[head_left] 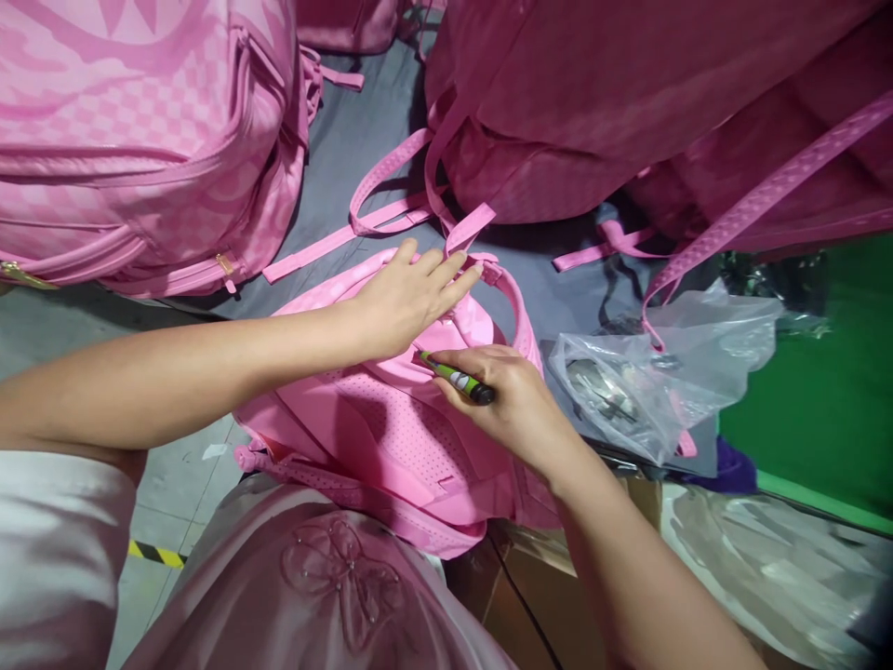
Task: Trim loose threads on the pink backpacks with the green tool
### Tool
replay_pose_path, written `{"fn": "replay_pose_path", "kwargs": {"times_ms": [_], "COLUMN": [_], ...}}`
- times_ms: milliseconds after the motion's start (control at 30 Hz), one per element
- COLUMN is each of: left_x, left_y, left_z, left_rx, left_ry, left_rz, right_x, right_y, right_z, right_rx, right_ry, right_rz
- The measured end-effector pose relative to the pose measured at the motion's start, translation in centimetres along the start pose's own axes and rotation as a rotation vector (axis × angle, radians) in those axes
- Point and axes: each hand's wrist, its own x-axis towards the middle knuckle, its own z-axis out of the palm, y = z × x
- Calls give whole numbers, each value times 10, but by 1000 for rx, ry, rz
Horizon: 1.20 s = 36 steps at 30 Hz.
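A pink backpack (411,447) lies in front of me with its dotted, padded back panel towards my body. My left hand (419,293) rests on the upper part of the backpack, palm down and fingers stretched out. Just below it, my right hand (506,395) grips a slim green pen-like tool (457,377) with a black end. The tool's other end points at the backpack close to my left palm; whether it touches the fabric I cannot tell. A pink strap (514,298) curves beside my left fingertips.
A large checkered pink backpack (160,140) stands at the left. Darker pink bags (593,102) with dangling straps fill the back right. A clear plastic bag (628,391) with metallic pieces inside sits at the right of the grey work surface (349,130).
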Motion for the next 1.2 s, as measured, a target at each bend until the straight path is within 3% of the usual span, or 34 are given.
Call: {"fn": "replay_pose_path", "kwargs": {"times_ms": [667,1200], "left_x": [-1,-1], "left_y": [-1,-2], "left_z": [0,7], "left_rx": [34,6], "left_ry": [5,44], "left_rz": [7,2], "right_x": [-4,-6], "right_y": [-9,-13], "right_z": [9,13], "right_rx": [-78,-69], "right_ry": [60,122], "right_rz": [152,161]}}
